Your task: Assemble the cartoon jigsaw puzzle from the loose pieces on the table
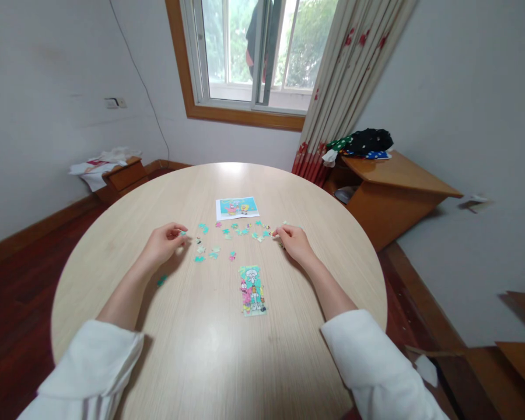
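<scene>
My left hand (165,242) is above the table left of the loose jigsaw pieces, its thumb and fingertips closed on a small teal puzzle piece (183,233). At the right end of the loose pieces, my right hand (294,241) is closed in a pinch, with a small yellowish puzzle piece (275,233) at its fingertips. Nearer to me lies a joined strip of puzzle (252,291) with cartoon figures. Several loose pieces (214,252) in teal, pink and pale green are scattered between the hands. A printed picture card (237,207) lies beyond them.
The round wooden table (192,361) fills the middle. One teal piece (162,280) lies beside my left forearm. A tilted wooden cabinet (376,192) with cloths on it stands at the right, and a small wooden box (123,175) with white cloth at the left.
</scene>
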Motion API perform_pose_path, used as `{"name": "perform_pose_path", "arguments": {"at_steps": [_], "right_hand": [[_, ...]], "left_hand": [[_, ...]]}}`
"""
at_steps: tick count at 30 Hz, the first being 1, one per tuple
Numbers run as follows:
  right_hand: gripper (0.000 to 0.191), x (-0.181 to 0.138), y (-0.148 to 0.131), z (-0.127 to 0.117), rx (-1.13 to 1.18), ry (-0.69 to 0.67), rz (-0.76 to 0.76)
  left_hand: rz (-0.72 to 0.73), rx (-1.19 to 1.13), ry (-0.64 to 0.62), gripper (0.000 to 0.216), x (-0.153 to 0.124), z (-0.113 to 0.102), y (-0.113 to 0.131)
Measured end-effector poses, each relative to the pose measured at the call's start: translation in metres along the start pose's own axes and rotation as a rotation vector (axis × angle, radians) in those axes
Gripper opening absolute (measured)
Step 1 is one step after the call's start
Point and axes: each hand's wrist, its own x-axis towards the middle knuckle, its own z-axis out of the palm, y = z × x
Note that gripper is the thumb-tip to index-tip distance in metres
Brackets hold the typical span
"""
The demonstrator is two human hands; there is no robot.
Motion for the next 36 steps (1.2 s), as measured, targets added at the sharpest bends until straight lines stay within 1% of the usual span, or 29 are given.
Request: {"name": "perform_pose_path", "arguments": {"at_steps": [3,6,10,14,20,25,28,32,36], "right_hand": [[0.035,0.0,0.001,0.0,0.001,0.0,-0.001],[0.036,0.0,0.001,0.0,-0.002,-0.001,0.002],[0.036,0.0,0.001,0.0,0.0,0.001,0.001],[0.036,0.0,0.002,0.0,-0.007,-0.003,-0.004],[0.035,0.001,0.002,0.0,0.003,-0.003,-0.021],[0.034,0.0,-0.001,0.0,-0.015,-0.004,0.009],[0.034,-0.001,-0.002,0.0,-0.013,-0.007,0.019],[0.033,-0.001,-0.002,0.0,-0.012,-0.005,0.01],[0.033,-0.001,-0.001,-0.001,-0.016,-0.003,-0.005]], "left_hand": [[-0.095,-0.162,-0.052,0.03,-0.005,0.004,0.006],[-0.155,-0.255,-0.077,0.036,-0.008,0.004,0.009],[-0.18,-0.294,-0.088,0.039,-0.01,0.003,0.011],[-0.198,-0.314,-0.11,0.036,-0.013,0.003,0.014],[-0.21,-0.326,-0.143,0.031,-0.014,0.004,0.013],[-0.221,-0.389,-0.163,0.028,-0.013,0.004,0.01],[-0.231,-0.384,-0.166,0.031,-0.013,0.004,0.01],[-0.176,-0.332,-0.165,0.033,-0.012,0.002,0.01],[-0.135,-0.264,-0.171,0.03,-0.011,0.002,0.01]]}}
